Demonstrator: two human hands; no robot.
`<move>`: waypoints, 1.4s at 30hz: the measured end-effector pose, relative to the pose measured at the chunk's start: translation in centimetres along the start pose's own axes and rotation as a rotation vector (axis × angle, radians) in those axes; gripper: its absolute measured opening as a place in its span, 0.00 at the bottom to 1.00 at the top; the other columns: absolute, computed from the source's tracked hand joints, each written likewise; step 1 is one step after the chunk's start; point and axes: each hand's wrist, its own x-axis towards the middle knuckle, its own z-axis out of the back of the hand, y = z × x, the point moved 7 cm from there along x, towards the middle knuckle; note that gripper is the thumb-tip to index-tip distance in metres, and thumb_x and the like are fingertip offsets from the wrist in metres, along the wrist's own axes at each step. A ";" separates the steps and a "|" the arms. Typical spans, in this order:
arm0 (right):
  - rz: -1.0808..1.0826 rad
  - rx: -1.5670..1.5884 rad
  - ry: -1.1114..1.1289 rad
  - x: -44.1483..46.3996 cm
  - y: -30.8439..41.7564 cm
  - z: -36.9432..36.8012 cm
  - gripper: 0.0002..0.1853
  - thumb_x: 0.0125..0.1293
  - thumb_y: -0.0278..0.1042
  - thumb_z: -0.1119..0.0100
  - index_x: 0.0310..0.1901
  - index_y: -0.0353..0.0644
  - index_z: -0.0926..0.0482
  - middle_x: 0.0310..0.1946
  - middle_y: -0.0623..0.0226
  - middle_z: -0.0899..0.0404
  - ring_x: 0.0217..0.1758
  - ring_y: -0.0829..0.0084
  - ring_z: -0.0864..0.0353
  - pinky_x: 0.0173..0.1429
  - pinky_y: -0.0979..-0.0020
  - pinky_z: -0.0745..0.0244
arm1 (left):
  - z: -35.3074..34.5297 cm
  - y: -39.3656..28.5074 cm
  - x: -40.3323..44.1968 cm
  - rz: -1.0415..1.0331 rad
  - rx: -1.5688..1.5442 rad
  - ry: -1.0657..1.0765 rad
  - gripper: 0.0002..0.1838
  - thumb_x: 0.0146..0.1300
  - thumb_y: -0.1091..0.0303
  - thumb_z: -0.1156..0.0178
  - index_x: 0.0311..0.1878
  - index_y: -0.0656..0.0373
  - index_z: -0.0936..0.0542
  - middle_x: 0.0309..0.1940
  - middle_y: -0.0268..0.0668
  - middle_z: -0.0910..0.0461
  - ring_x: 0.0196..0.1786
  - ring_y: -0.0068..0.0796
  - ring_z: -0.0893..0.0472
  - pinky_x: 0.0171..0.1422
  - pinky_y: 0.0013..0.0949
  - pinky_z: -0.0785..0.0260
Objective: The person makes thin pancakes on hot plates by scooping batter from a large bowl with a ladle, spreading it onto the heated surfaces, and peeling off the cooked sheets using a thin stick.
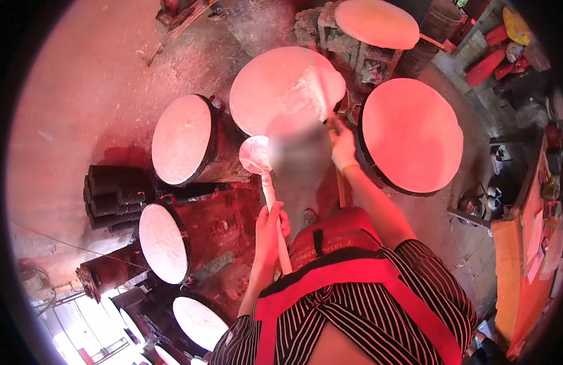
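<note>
A long-handled ladle (255, 154) is upright in front of me, its pale bowl close to the near edge of a large round white-topped pan (272, 88). My left hand (271, 226) is wrapped round the ladle's handle. My right hand (342, 145) is at the pan's near right edge, its fingers closed, partly blurred; what they hold, if anything, I cannot make out. The pan's surface shows a wrinkled, whitish patch on its right side. A blurred grey area hides what lies between the ladle and my right hand.
Round white-topped pans stand at the right (412, 137), the left (181, 140), the lower left (164, 243) and the top (377, 23). Dark cylinders (117, 191) are stacked at the left. A wooden shelf (476, 219) with items is at the right.
</note>
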 end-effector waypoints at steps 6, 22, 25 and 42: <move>-0.231 0.243 0.241 -0.3 1.0 -0.7 0.21 0.70 0.30 0.44 0.64 0.37 0.26 0.58 0.61 0.19 0.57 0.75 0.22 0.63 0.75 0.33 | 0.5 -1.1 1.1 0.035 -0.043 0.074 0.08 0.73 0.69 0.46 0.50 0.61 0.28 0.31 0.29 0.29 0.23 0.11 0.36 0.21 0.18 0.47; -0.571 0.255 0.311 -2.0 2.4 0.2 0.18 0.72 0.40 0.43 0.62 0.57 0.24 0.17 0.85 0.37 0.13 0.87 0.44 0.17 0.79 0.51 | 1.9 -1.7 1.8 0.088 -0.155 0.148 0.12 0.74 0.65 0.47 0.54 0.62 0.29 0.33 0.31 0.29 0.27 0.16 0.34 0.22 0.19 0.44; -0.570 0.223 0.137 2.5 2.9 1.4 0.18 0.73 0.34 0.47 0.63 0.50 0.24 0.17 0.84 0.36 0.12 0.86 0.46 0.16 0.77 0.52 | 1.6 -2.2 1.8 0.144 -0.182 0.232 0.12 0.74 0.66 0.47 0.53 0.63 0.29 0.34 0.31 0.29 0.28 0.17 0.34 0.23 0.19 0.43; -0.828 0.451 0.250 -12.7 0.8 0.0 0.17 0.72 0.36 0.42 0.61 0.58 0.22 0.18 0.80 0.34 0.13 0.84 0.42 0.16 0.76 0.51 | -4.5 -4.4 20.8 0.011 0.053 0.191 0.04 0.64 0.76 0.51 0.39 0.62 0.36 0.23 0.38 0.34 0.18 0.31 0.32 0.19 0.35 0.36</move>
